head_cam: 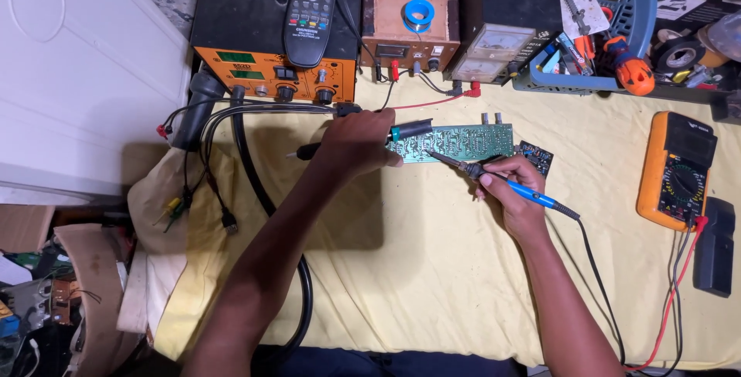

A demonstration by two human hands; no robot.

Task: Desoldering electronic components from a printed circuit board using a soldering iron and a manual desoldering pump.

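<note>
On the yellow-covered desk (432, 269), a long green circuit board (463, 142) lies just above mid-frame, its long axis running left to right. The left hand (356, 144) has its fingers closed over the board's left end and a dark-handled tool (409, 130). The right hand (513, 184), at lower right of the board, grips a blue soldering iron (502, 180) whose tip slants up-left onto the board.

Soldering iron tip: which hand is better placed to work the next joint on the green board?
Right, probably. The right hand holds the blue soldering iron, tip at the green circuit board. The left hand grips a dark-handled tool at the board's left end.
</note>
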